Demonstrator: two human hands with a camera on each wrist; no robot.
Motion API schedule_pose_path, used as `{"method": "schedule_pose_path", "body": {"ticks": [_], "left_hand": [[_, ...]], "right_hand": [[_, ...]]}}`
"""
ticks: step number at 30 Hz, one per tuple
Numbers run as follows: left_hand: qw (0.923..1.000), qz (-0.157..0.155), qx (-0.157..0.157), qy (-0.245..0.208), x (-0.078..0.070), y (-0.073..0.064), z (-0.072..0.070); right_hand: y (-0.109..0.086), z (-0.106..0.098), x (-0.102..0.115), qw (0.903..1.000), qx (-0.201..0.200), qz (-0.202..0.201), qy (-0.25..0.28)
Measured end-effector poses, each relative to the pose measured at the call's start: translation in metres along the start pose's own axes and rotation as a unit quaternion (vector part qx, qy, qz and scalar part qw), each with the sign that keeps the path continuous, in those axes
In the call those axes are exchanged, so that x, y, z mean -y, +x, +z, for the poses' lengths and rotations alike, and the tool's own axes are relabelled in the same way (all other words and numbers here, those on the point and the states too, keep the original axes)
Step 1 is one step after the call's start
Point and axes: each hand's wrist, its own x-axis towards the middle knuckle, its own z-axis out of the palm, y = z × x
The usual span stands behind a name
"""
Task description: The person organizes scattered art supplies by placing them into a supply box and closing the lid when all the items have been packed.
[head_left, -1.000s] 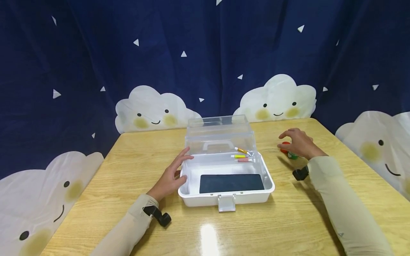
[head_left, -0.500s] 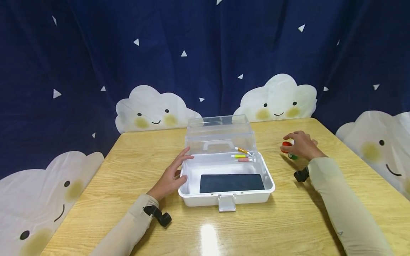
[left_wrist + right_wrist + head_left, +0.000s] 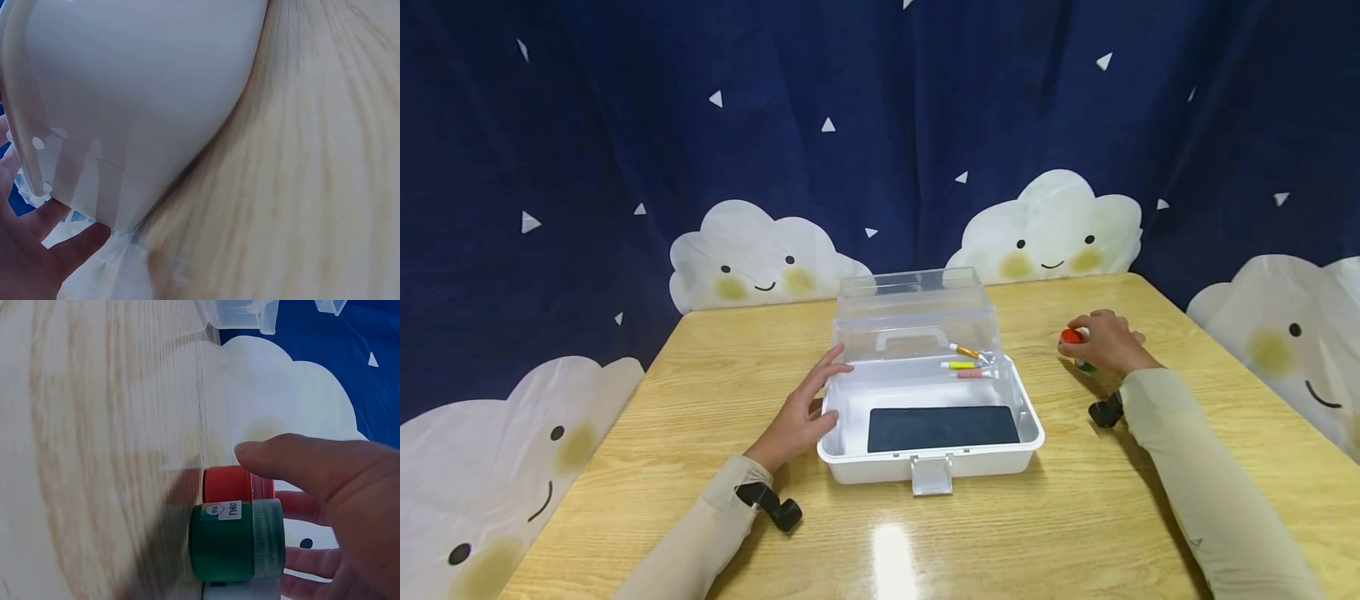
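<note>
A white plastic storage box (image 3: pixel 925 468) with its clear lid (image 3: pixel 913 321) raised stands mid-table. My left hand (image 3: pixel 797 421) rests on its left end, thumb and forefinger at the rim. In the left wrist view, other fingers (image 3: pixel 81 247) touch the box's outer wall (image 3: pixel 144 94). Off to the right, my right hand (image 3: pixel 1108 343) pinches a red jar (image 3: pixel 1071 337) between thumb and fingers. Close to it, a green jar (image 3: pixel 222 544) with a clear lid stands on the table, partly covering the red jar (image 3: pixel 226 484). A whitish jar (image 3: pixel 244 592) shows below the green one.
Inside the box lie a dark flat rectangle (image 3: pixel 943 429) and, at the back right, orange (image 3: pixel 966 352), yellow (image 3: pixel 961 365) and pink (image 3: pixel 972 374) small tubes. A latch (image 3: pixel 931 477) hangs at the box's front. A dark blue curtain (image 3: pixel 880 100) closes off the table's back.
My right hand has moved slightly right and closed its thumb and fingers round the red jar, which now sits a little higher. My left hand and the box have stayed put.
</note>
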Motion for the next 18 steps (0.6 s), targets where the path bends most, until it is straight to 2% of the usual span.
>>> {"method": "schedule_pose_path", "body": {"ticks": [18], "left_hand": [[1.0000, 0.004, 0.001, 0.001, 0.0003, -0.0001, -0.0006]], "right_hand": [[-0.0013, -0.0001, -0.0002, 1.0000, 0.004, -0.002, -0.008]]}}
